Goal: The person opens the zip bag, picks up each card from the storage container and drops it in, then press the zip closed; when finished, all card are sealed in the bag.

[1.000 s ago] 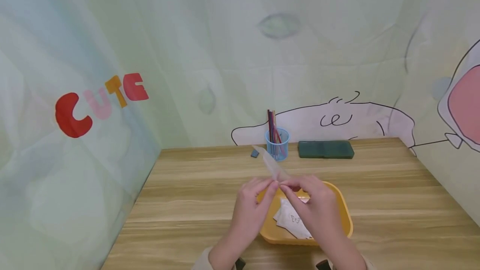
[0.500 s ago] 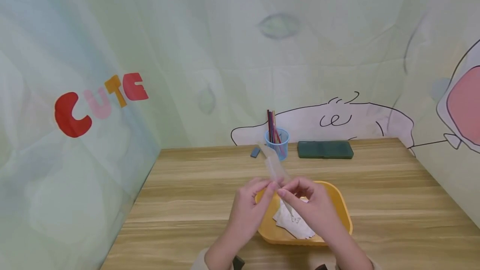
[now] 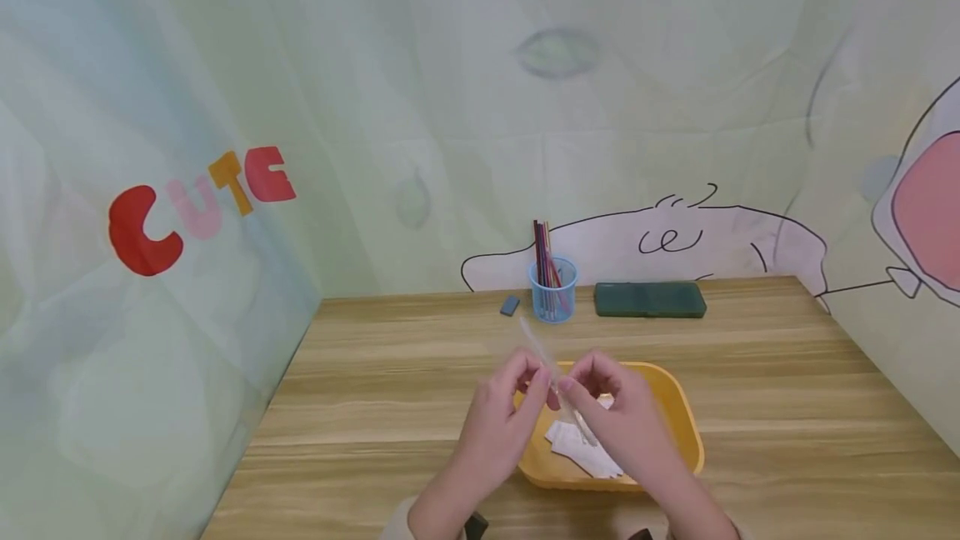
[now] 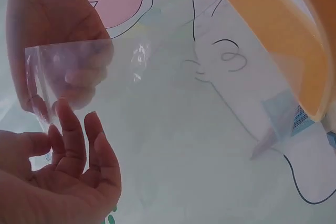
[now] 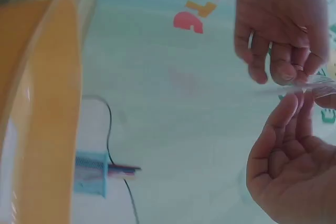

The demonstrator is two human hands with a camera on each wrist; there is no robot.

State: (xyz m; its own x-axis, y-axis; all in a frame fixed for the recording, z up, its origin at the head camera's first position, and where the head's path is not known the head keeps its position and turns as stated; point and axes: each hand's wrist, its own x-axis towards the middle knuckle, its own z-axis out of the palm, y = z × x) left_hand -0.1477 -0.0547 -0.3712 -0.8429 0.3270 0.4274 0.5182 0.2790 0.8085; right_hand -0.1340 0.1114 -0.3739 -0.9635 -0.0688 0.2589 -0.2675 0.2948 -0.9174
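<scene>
Starting at the left edge of the yellow tray [image 3: 684,427], the left hand [image 3: 501,423] is raised above the rim, its thumb and forefinger brought together on the clear film [image 3: 542,350] while the other fingers bend loosely. Behind the tray's left end lies a small blue eraser [image 3: 510,305].

The film itself hangs over the tray's left half, slanting, nearly edge-on in the head view. It looks very light and limp, likely to flutter and fold under its own slack; its gloss in the left wrist view suggests a slippery surface that may cling to skin and crease or tear if tugged. Whether it is a bag or a single sheet is hard to tell. A straight edge with a narrow strip along it seems the best hold: a soft pinch from each side, close together, as the loose end offers little stiffness.

Behind the tray stands a blue cup [image 3: 553,300] of pencils [image 3: 543,252]; inside the tray lie white papers [image 3: 587,452], partly hidden. Over its right half is the right hand [image 3: 624,419], thumb and forefinger likewise pinching the film. Behind the tray's right part sits a dark green case [image 3: 650,300].
</scene>
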